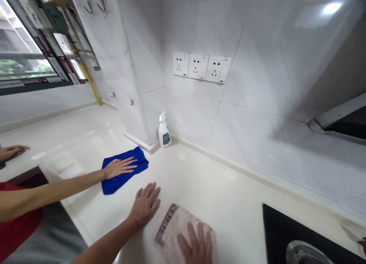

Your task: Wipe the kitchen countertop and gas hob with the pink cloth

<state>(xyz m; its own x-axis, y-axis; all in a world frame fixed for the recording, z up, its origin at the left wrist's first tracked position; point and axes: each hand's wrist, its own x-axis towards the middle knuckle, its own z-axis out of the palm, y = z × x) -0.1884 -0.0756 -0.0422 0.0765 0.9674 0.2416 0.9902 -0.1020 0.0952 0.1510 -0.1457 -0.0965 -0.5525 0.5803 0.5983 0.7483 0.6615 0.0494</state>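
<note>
My left hand (145,206) lies flat on the white countertop (183,172), fingers stretched out, holding nothing. To its right, a pale pink towel (177,233) with a dark patterned band is spread on the counter, slightly blurred. My right hand (197,244) presses down on this towel with its fingers spread; the wrist is cut off by the lower edge of the view. Just beyond my left hand, a co-worker's hand rests flat on a blue cloth (117,184).
A white spray bottle (164,132) stands in the wall corner. At lower right is a black gas hob (274,233). Wall sockets (201,67) sit above the counter. The co-worker in red stands at left, near a wall projection (126,119) and a yellow pipe (90,84).
</note>
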